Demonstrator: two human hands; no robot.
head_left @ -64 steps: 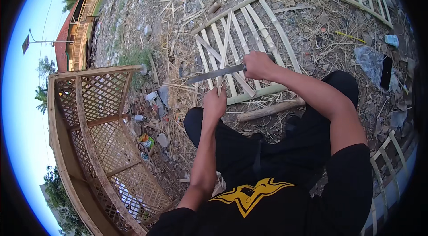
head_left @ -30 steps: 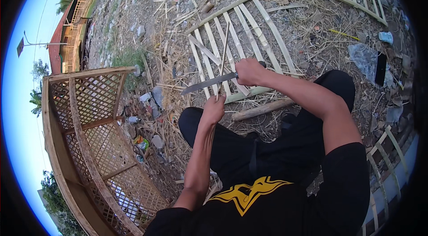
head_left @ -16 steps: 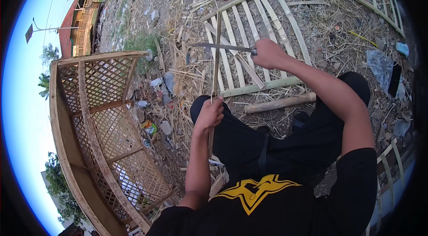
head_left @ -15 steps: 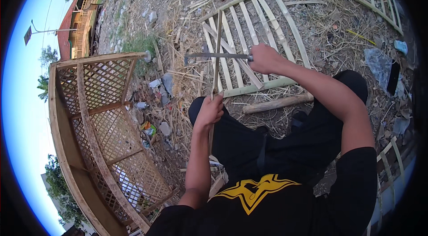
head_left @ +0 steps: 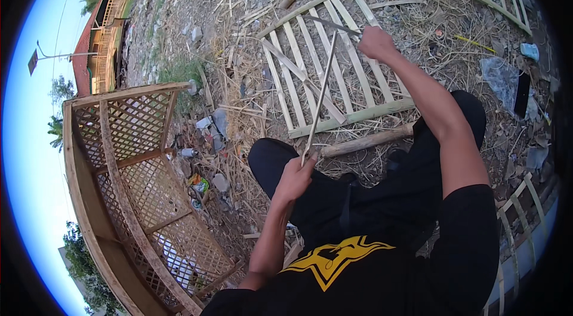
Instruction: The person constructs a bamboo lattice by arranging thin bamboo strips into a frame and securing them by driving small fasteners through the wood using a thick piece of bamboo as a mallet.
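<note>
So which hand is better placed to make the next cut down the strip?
Right, probably. The right hand holds the knife with its blade at the top of the strip. The left hand grips the strip's lower end, steadying it.

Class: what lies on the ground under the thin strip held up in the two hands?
Under the thin strip lies a slatted bamboo panel on straw-littered ground. What the panel's slats cover cannot be seen.
</note>
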